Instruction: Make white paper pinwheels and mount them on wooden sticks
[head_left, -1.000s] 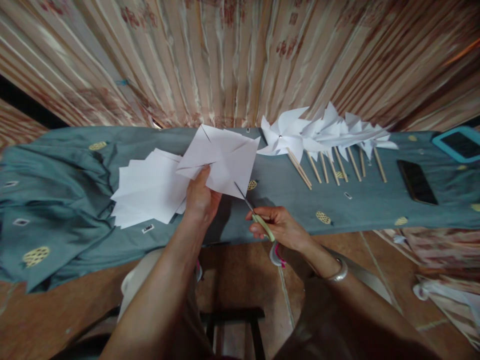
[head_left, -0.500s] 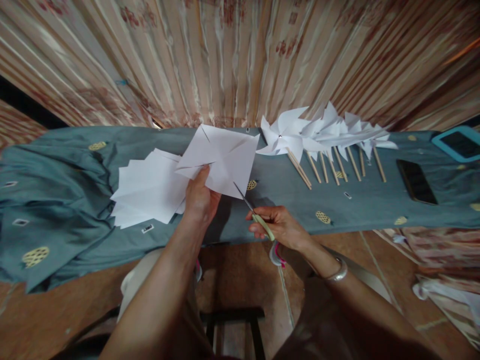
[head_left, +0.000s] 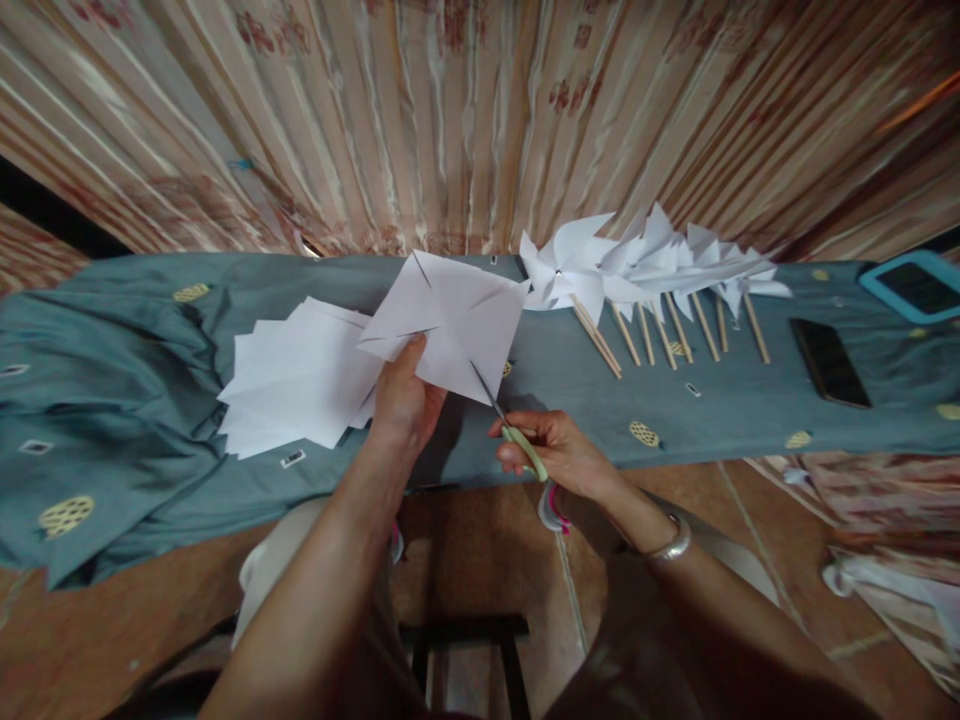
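My left hand (head_left: pixel 409 395) grips a square sheet of white paper (head_left: pixel 457 310) near its lower left edge, thumb on top. Slits run inward from the corners of the sheet. In my right hand (head_left: pixel 559 450) is a pair of scissors with pale green handles (head_left: pixel 527 452), fingers wrapped round them. Their blades lie at the sheet's lower right corner, on the line of a slit there. Left of the held sheet, a fanned pile of white paper squares (head_left: pixel 296 375) rests on the cloth, partly hidden behind my left hand and the sheet.
Several white paper pinwheels (head_left: pixel 581 260) on wooden sticks lie in an overlapping row at the back right. Beyond them are a black phone (head_left: pixel 831 362) and a blue-framed device (head_left: pixel 919 287). A grey-green cloth (head_left: pixel 720 400) covers the narrow table, and a pleated curtain (head_left: pixel 465 120) hangs behind.
The sheet in my left hand has shifted slightly right and tilted a little toward the scissors. My right hand and the scissors have barely moved.
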